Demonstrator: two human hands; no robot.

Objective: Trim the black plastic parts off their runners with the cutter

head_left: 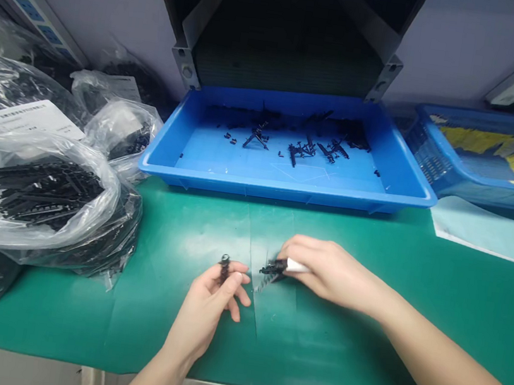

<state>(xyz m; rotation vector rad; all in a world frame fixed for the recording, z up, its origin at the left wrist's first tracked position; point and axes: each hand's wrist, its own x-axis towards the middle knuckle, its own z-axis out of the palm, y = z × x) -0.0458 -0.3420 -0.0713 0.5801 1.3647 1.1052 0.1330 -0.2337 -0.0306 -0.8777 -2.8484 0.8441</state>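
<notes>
My left hand (211,297) is over the green mat, closed on a small black plastic part (224,269) that stands up between thumb and index finger. Its other fingers are loosely spread. To its right, my right hand (318,266) is closed around some black plastic parts (272,267) that stick out toward the left hand. A white piece (297,266) shows at its fingers; whether it is held or worn on a finger, I cannot tell. The two hands are a short gap apart. Motion blurs the tips of the right hand's parts.
A blue tray (286,191) with scattered black parts stands behind the hands, beneath a dark shelf. On the left, an open plastic bag (104,222) holds long black strips, with other bags around it. At right are a blue basket (478,185) and a pale sheet (494,235).
</notes>
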